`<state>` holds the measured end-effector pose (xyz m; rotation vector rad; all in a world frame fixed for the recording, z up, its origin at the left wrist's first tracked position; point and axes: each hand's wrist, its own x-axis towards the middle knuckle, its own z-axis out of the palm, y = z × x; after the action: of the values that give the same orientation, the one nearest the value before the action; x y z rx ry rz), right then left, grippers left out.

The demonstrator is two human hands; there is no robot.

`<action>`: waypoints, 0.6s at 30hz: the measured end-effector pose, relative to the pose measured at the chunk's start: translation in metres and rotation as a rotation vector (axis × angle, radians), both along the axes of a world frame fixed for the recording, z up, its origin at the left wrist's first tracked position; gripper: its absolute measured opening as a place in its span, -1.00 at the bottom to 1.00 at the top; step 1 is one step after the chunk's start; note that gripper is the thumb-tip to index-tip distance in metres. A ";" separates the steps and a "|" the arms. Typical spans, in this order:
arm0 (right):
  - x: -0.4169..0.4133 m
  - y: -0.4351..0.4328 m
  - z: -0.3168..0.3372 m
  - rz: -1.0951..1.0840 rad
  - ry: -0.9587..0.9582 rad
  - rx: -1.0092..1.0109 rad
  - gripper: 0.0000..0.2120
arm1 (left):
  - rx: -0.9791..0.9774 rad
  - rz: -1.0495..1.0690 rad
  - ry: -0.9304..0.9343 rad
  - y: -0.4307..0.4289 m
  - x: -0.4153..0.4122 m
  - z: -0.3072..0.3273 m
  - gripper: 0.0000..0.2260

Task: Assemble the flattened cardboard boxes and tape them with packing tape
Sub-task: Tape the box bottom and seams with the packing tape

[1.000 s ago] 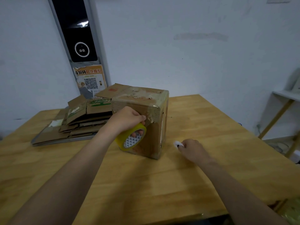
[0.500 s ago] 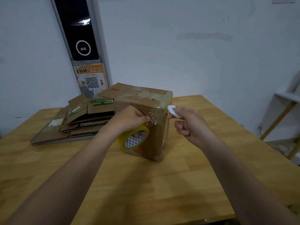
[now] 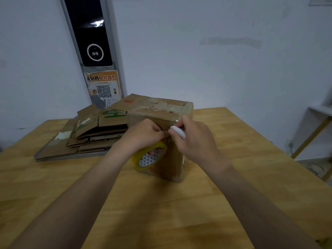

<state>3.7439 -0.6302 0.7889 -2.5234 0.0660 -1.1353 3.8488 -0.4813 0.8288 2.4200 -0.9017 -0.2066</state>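
Right hand [image 3: 195, 141]; half-hidden white cutter [image 3: 178, 132], perhaps

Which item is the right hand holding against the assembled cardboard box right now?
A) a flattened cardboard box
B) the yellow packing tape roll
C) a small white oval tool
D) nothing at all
C: the right hand grips a small white oval tool at the upper front of the cardboard box, while the yellow packing tape roll is held by the left hand, whose fingers pass through its core.
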 end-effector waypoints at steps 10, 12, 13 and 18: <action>0.007 0.004 -0.003 -0.034 0.057 -0.129 -0.78 | -0.005 -0.032 0.009 0.005 0.000 0.001 -0.66; 0.007 0.007 -0.003 -0.062 0.058 -0.162 -0.77 | 0.006 -0.030 -0.009 0.004 0.000 0.001 -0.66; 0.007 0.008 -0.003 -0.071 0.056 -0.174 -0.77 | 0.012 -0.026 -0.024 0.004 0.000 0.001 -0.66; 0.007 0.011 0.002 -0.098 0.063 -0.242 -0.75 | 0.033 -0.012 -0.057 0.003 -0.001 0.004 -0.68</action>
<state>3.7507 -0.6195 0.7909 -2.7978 0.0738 -1.1629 3.8479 -0.4778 0.8327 2.4624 -0.9452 -0.1589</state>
